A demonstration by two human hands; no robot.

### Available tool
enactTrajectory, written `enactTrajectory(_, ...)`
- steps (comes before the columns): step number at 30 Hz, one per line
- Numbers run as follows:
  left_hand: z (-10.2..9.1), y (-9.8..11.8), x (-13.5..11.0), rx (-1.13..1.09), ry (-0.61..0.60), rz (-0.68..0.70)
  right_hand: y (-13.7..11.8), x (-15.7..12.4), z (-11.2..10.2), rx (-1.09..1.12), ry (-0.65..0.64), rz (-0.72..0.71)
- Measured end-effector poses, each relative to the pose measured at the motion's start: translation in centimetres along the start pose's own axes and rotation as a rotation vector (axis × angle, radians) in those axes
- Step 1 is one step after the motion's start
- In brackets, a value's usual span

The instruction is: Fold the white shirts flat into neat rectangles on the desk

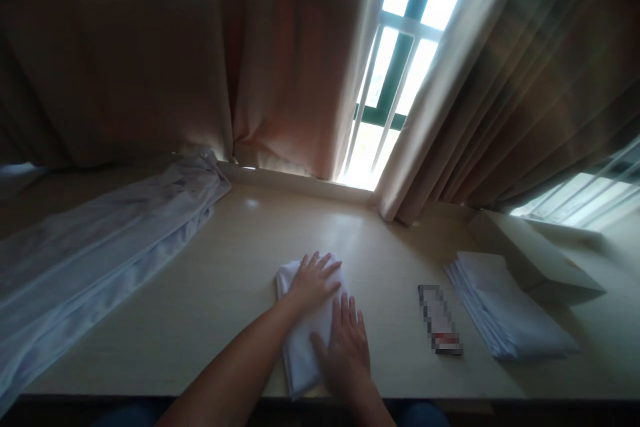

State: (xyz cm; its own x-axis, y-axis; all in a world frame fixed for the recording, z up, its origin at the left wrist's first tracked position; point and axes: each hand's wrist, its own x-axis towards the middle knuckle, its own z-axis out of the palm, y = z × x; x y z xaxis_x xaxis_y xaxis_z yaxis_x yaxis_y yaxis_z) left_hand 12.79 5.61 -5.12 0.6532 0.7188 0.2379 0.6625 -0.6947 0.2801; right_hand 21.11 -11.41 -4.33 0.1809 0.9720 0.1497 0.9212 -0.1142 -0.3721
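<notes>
A folded white cloth (305, 350) lies near the front edge of the table, just in front of me. My left hand (314, 282) rests flat on its far part, fingers spread. Along the cloth's right side is my right hand (346, 343), its fingers stretched out and its thumb over the cloth. Neither hand grips anything. The hands and forearms hide part of the cloth's surface.
Long white fabric (100, 247) is heaped along the left of the table (215, 320). To the right lie a pixelated oblong item (441, 320) and a stack of folded white cloths (510, 310), beside a pale box-like block (543, 257). Curtains (295, 67) hang behind.
</notes>
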Motion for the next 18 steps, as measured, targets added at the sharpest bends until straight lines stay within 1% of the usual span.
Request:
enactTrajectory(3,0.5,-0.8,0.7,-0.005,-0.012,-0.033,0.0,0.1,0.1,0.014,-0.019,0.016)
enactTrajectory(6,1.0,-1.3,1.2,0.004,-0.001,-0.036,-0.1,0.4,0.2,0.025,-0.017,0.031)
enactTrajectory(11,1.3,-1.1,1.4,0.053,0.012,-0.064,-0.2,0.7,0.3,0.012,-0.023,0.038)
enactTrajectory(14,1.1,-0.7,1.0,0.099,0.039,-0.146,0.2,1.1,0.0,-0.007,-0.049,0.002)
enactTrajectory(18,0.5,-0.7,-0.6,0.148,0.074,-0.331,1.1,2.2,-1.6,-0.033,-0.125,-0.152)
